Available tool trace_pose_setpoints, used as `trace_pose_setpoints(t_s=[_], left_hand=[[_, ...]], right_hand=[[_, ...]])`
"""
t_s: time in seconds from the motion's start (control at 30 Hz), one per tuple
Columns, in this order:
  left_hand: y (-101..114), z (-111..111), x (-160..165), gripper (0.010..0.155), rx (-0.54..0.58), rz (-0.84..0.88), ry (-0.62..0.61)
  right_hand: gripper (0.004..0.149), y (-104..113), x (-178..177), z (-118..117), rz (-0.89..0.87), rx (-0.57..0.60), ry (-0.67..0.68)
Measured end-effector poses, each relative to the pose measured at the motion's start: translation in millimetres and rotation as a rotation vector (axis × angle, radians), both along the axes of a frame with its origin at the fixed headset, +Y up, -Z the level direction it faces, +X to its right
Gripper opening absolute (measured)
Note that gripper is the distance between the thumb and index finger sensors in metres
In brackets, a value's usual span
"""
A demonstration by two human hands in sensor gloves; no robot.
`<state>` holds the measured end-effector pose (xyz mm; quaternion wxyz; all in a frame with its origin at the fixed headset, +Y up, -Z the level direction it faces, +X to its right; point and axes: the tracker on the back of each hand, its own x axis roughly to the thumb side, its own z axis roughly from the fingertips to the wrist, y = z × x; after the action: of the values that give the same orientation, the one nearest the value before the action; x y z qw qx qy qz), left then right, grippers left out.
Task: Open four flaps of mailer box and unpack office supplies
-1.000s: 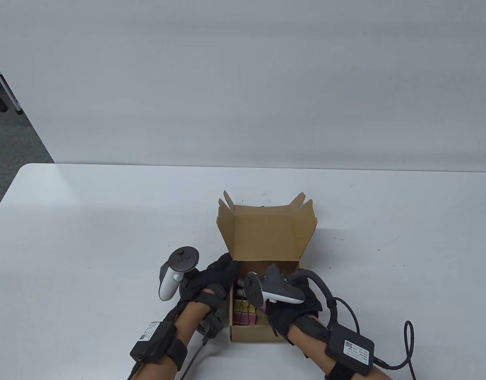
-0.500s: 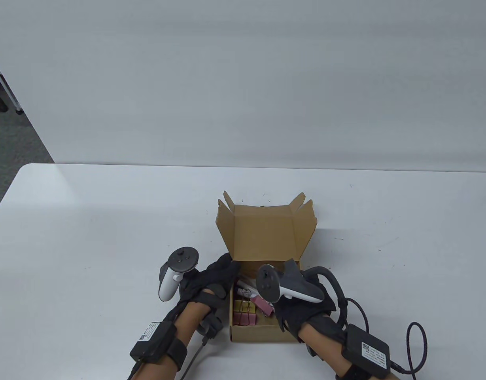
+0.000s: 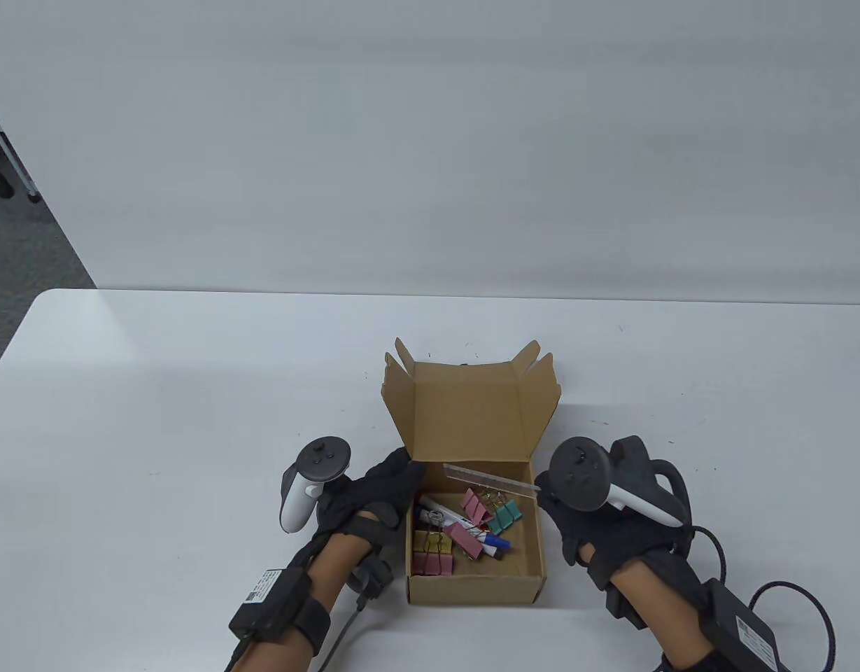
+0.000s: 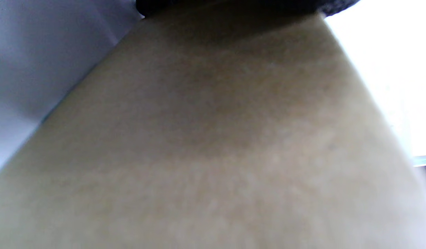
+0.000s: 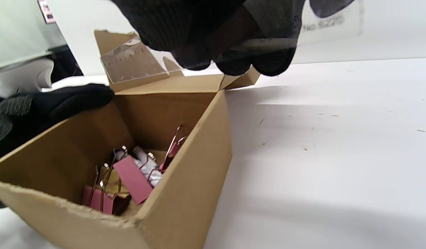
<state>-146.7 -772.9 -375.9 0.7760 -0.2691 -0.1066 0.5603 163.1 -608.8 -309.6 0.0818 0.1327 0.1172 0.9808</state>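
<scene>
Mailer box [image 3: 471, 560] sits open on the table [image 3: 157, 392] between both hands, lid flap upright on the far side. Inside: binder clips [image 3: 433, 553], marker [image 3: 464, 530]. Right hand [image 3: 611, 525], just right of the box, fingers closed, pinches a clear ruler [image 3: 490, 480] that angles across the box's far rim. Left hand [image 3: 374, 497] curls around the box's left wall, holding it.

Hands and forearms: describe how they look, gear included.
Both the left hand and the right hand wear black fabric gloves. Each carries a grey-and-white tracker with a round dark top. Forearms are bare, with black strapped boxes bearing white labels; black cables trail from the right one.
</scene>
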Motion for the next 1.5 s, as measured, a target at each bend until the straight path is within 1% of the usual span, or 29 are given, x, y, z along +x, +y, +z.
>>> trace_pose_setpoints(t_s=[0.23, 0.4, 0.57, 0.67, 0.77, 0.9, 1.0, 1.07, 1.13, 1.23, 1.43, 1.5], left_hand=[[1, -1, -1, 0.066, 0.017, -0.018, 0.001], [3, -2, -3, 0.065, 0.026, -0.024, 0.005], [6, -3, -5, 0.064, 0.043, -0.056, 0.001], [7, -4, -5, 0.064, 0.046, -0.066, -0.002], [7, -4, -6, 0.064, 0.054, -0.077, -0.003], [9, -6, -8, 0.063, 0.066, -0.099, -0.003], [11, -7, -12, 0.063, 0.077, -0.127, 0.0], [10, -7, -13, 0.063, 0.069, -0.109, 0.007], [9, -7, -13, 0.063, 0.064, -0.103, 0.008], [7, -7, -13, 0.064, 0.063, -0.099, 0.013], [6, -6, -13, 0.064, 0.056, -0.081, 0.019], [6, -5, -13, 0.065, 0.053, -0.076, 0.02]], right_hand=[[0.035, -5, 38, -6, -0.102, 0.073, -0.01], [0.035, -16, 74, -14, -0.234, 0.128, -0.01], [0.034, -28, 97, -20, -0.212, 0.189, 0.035], [0.033, -41, 109, -23, -0.266, 0.156, 0.057], [0.033, -53, 121, -26, -0.26, 0.146, 0.045], [0.033, -63, 133, -30, -0.265, 0.169, 0.023], [0.033, -70, 147, -33, -0.289, 0.216, -0.043], [0.033, -78, 150, -35, -0.271, 0.231, -0.076], [0.033, -89, 148, -39, -0.216, 0.219, -0.095], [0.033, -103, 141, -45, -0.138, 0.211, -0.088], [0.033, -115, 134, -48, -0.01, 0.281, -0.073], [0.033, -121, 136, -48, 0.027, 0.257, -0.065]])
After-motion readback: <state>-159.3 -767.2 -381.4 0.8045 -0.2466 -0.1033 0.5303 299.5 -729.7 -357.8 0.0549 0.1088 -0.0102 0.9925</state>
